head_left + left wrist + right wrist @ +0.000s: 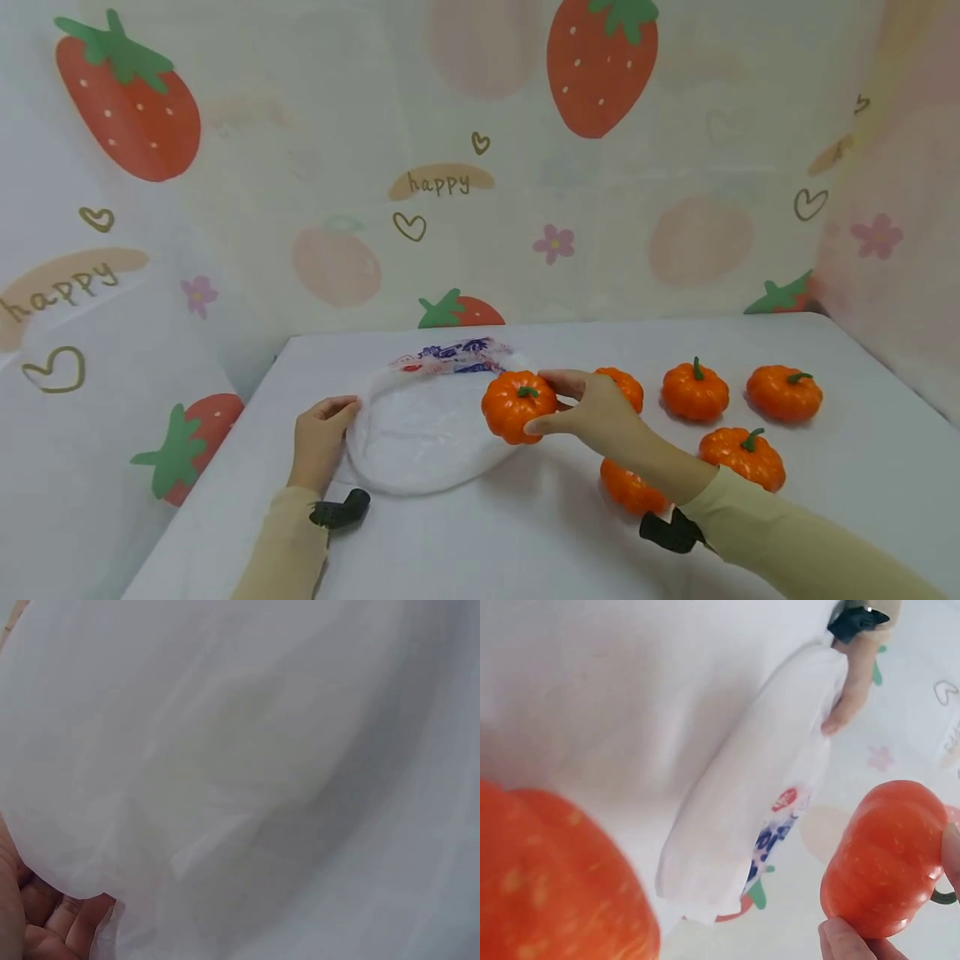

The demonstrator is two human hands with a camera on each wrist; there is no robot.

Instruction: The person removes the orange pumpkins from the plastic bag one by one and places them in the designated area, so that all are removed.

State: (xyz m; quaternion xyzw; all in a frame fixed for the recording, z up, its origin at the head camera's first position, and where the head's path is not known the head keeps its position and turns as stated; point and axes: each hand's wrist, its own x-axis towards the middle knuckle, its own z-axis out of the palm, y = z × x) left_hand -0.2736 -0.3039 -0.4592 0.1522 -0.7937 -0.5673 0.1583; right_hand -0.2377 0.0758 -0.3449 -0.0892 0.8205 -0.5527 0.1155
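Note:
A small orange pumpkin (517,408) with a green stem is in my right hand (596,410), thumb on its near side and fingers on its far side. It hangs over the right rim of a white plastic bag (420,488), whose mouth stands wide. Blue and red print shows along the bag's far edge. At the left rim, my left hand (324,435) pinches the thin plastic. In the left wrist view the bag (225,750) fills most of the picture, and the curled fingers (56,926) show at the lower left corner.
Several more pumpkins stand to the right on the white table (480,550), among them a back one (694,392), a far right one (784,395) and a nearer one (738,458). My right forearm partly covers another pumpkin (632,490). A strawberry-patterned curtain (480,250) hangs behind.

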